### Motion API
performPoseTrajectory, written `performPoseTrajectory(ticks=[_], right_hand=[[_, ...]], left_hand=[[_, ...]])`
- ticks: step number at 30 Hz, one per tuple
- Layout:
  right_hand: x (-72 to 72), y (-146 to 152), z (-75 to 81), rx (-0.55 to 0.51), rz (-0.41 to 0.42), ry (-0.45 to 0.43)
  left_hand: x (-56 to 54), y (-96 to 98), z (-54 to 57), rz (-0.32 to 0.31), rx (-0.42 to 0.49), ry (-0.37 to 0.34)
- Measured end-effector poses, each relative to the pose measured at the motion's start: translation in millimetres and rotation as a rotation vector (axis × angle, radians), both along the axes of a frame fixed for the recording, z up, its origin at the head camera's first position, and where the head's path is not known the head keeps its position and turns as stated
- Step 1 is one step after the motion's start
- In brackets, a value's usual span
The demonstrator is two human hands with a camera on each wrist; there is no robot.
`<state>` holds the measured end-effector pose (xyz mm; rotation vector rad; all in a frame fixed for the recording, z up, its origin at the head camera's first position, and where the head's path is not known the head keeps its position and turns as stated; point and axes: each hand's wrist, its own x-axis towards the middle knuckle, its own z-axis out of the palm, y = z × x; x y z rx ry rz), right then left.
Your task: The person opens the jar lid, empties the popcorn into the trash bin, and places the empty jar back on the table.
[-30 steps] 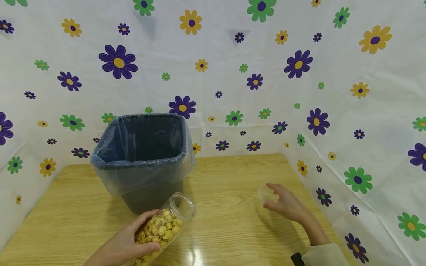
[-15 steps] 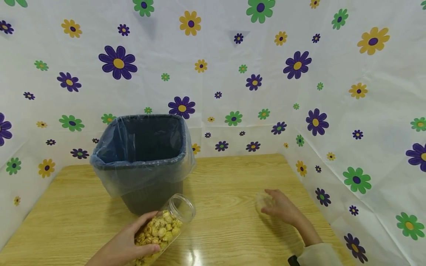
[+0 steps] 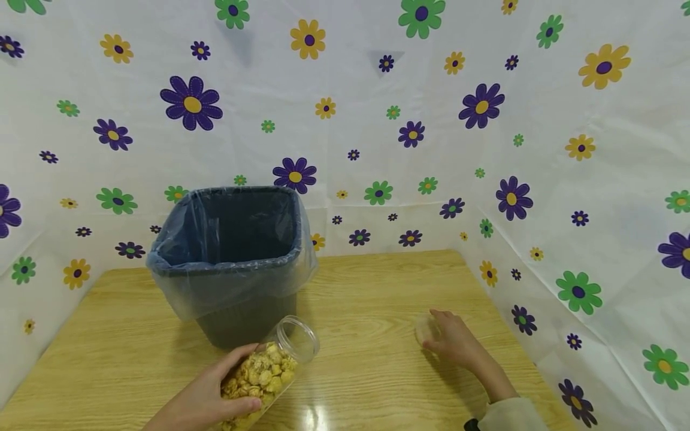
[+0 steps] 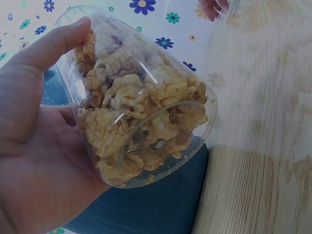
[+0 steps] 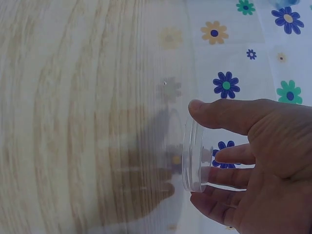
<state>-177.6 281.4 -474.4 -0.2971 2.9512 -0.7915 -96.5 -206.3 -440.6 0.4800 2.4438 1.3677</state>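
One clear plastic jar [image 3: 272,374], transparent wall, round open mouth with a ringed collar; held aslant above the table, in front of the bin, mouth directed away from the person and to the right. Contents: caramel-coloured popcorn [image 4: 122,105], filling most of the body up towards the shoulder. Markings: a small shiny spot near the jar's base, too small to identify. One left hand [image 3: 196,395], grasping the jar round its body, thumb on the near side, fingers on the far side. One clear round lid [image 5: 194,158], shallow, wall transparent; located on the right part of the table, well apart from the jar, whether resting on the surface or just over it cannot be told. One right hand [image 3: 458,342], pinching the lid by its rim between thumb and fingers; pale sleeve [image 3: 512,414] and a dark band [image 3: 471,425] at the wrist. One dark bin [image 3: 245,329], upright, left of centre, lined with a translucent bluish bag [image 3: 232,287] folded over the rim. One table [image 3: 366,299], pale yellow wood grain. One white cloth [image 3: 356,78], hung behind and at the sides; printed matter: flowers in purple, green and yellow, various sizes.
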Motion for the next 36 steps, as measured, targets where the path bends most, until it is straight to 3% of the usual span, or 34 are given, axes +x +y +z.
performPoseTrajectory(ticks=[5,18,36], right_hand=[[-0.2,-2,-2.3,0.013,-0.008,-0.022],[-1.5,-2,-14.8,0.083,0.004,0.064],[1.2,-4,-14.8,0.093,0.002,0.068]], left_hand=[[0.2,-0.5,-0.2,-0.003,0.004,0.019],[0.8,-2.1,-4.3,-0.007,0.037,0.030],[2.5,-4.5,-8.6,-0.013,0.019,0.074]])
